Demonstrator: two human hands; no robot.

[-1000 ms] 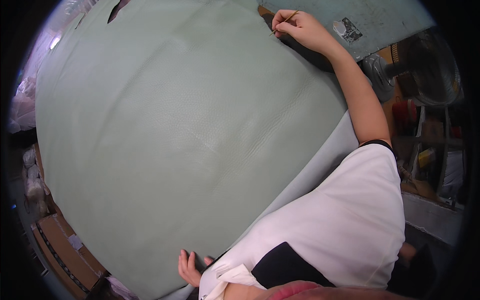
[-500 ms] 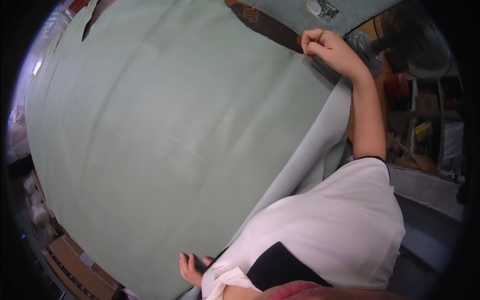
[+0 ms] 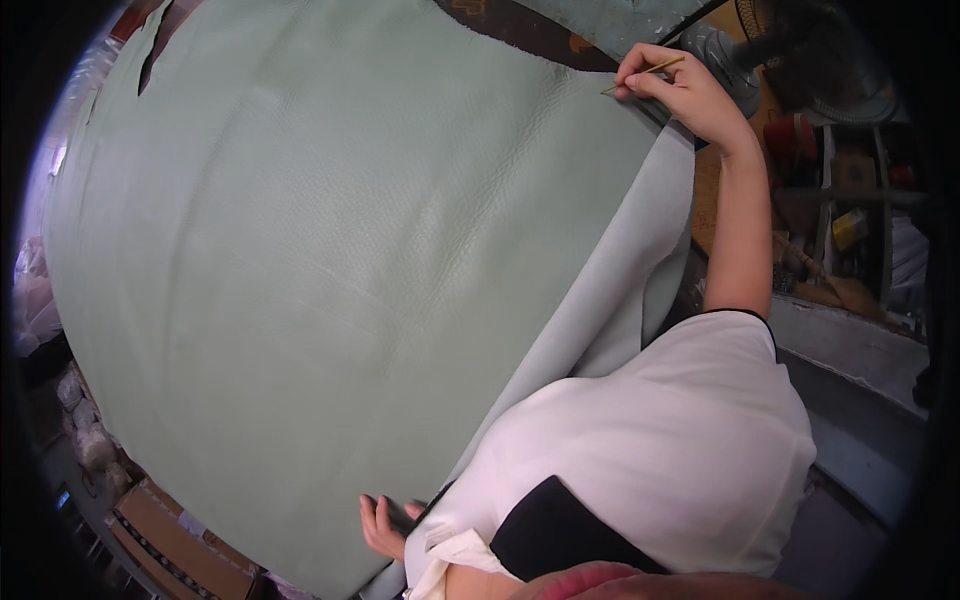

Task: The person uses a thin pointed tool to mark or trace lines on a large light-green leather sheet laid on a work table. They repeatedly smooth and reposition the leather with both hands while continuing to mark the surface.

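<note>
A big sheet of pale green leather (image 3: 330, 240) spreads before me, its grain and creases catching the light. Close to its far right edge, my right hand (image 3: 690, 95) pinches a thin gold-coloured stick (image 3: 660, 66), held like a pen with the tip at the leather surface. What the tip leaves there is too small to tell. Low in the view, my left hand (image 3: 380, 527) rests on the leather by my body with fingers apart, holding nothing that I can see; its wrist is hidden by my clothing. Along the near right side the leather folds over, showing a paler underside (image 3: 650, 215).
A fan (image 3: 820, 60) stands at the far right, above a shelf with compartments (image 3: 850, 215) holding a red spool (image 3: 790, 140) and odds and ends. Dark brown material (image 3: 520, 30) lies past the leather's far edge. At lower left sits a cardboard box (image 3: 180, 540).
The view has shifted, so the leather and far things sit higher in the picture. My right hand still grips the stick, now tilted flatter. My left hand stays on the leather.
</note>
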